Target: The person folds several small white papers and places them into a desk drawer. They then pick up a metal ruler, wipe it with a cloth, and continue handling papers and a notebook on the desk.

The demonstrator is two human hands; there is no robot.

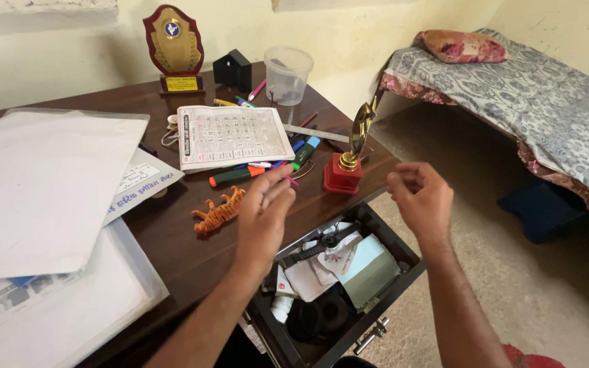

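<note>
The table [172, 252] is strewn with papers, pens [240, 175] and a toy tiger [218, 211], its drawer [339, 272] already pulled open and full, while the left hand [264, 211] hovers spread and the right hand [420, 197] loosely curled, both empty.

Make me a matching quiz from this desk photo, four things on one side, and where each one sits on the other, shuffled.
Things:
1. toy tiger
2. wristwatch
3. clear plastic cup
4. small gold trophy on a red base

Places:
A. inside the open drawer
B. at the back of the desk, near the wall
C. on the desk just left of the left hand
D. at the desk's right edge, between the two hands, nearer the right hand

Pairs: 1-C, 2-A, 3-B, 4-D
</note>
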